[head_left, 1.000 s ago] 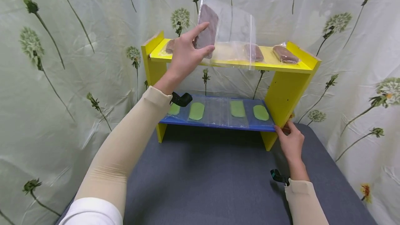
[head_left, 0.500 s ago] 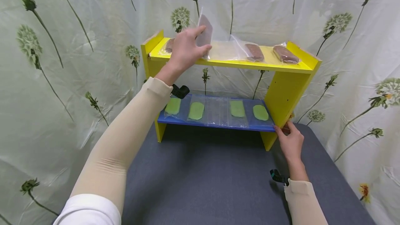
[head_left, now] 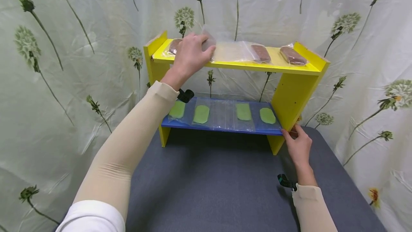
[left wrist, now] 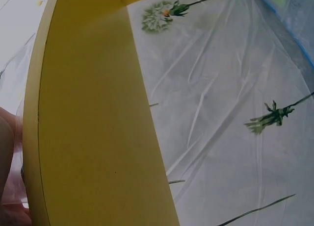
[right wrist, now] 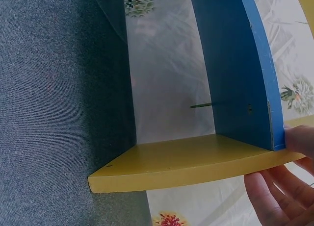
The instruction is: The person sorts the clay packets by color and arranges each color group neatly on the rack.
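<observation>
My left hand (head_left: 192, 53) is at the upper yellow shelf board (head_left: 225, 63), pinching a clear zip bag (head_left: 233, 50) by the end that holds a slab, purplish-brown in the earlier frames. Its zip end lies to the right, against another bagged reddish-brown block (head_left: 260, 53). In the left wrist view only part of that hand (left wrist: 7, 160) shows, behind the yellow board. My right hand (head_left: 298, 145) grips the shelf unit's right side panel (head_left: 293, 97). The right wrist view has its thumb on the blue lower board (right wrist: 265, 74) and its fingers against the yellow panel's outer face.
Another bagged brown block (head_left: 293, 55) lies at the upper board's right end, and one (head_left: 175, 46) at the left end. Several bagged green slabs (head_left: 243, 112) lie on the blue board. The unit stands on a dark grey table (head_left: 219, 182) before a flower-print curtain (head_left: 80, 92).
My left hand has lowered the bagged slab from upright above the upper board down onto it, and the bag's loose end now lies flat. My right hand keeps its grip on the panel.
</observation>
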A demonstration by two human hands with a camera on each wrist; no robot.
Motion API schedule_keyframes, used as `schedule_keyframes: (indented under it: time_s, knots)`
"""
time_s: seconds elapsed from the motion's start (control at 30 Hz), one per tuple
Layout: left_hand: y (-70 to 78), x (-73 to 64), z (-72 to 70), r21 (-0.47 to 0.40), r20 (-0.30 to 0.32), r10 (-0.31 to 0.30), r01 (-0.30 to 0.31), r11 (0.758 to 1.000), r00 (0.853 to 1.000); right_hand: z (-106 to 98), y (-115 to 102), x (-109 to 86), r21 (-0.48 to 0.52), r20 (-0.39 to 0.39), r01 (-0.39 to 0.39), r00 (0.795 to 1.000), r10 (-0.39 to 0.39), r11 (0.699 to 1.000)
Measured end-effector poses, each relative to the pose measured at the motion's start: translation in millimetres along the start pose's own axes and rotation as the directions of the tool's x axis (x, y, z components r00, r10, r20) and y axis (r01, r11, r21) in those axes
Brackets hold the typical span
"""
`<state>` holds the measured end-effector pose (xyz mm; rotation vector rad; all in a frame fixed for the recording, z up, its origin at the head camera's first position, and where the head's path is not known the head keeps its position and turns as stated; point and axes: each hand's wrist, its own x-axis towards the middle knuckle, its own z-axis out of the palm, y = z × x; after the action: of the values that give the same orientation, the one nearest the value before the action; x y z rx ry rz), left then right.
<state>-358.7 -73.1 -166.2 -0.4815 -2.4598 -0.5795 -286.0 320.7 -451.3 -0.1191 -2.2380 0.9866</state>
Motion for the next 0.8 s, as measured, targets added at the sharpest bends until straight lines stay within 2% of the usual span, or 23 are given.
schedule_keyframes:
  time_s: [0.47, 0.8]
  knots:
    - [-0.1, 0.0, 3.2, 0.088, 0.058, -0.047, 0.042, 0.995, 0.997, 0.3, -0.6, -0.1, 0.002, 0.006, 0.011, 1.000, -0.011, 1.000]
    - [2.7, -0.7, 4.9, 0.118, 0.072, -0.039, 0.030, 0.993, 0.997, -2.8, -2.2, 1.1, -0.003, 0.029, 0.009, 1.000, -0.009, 1.000]
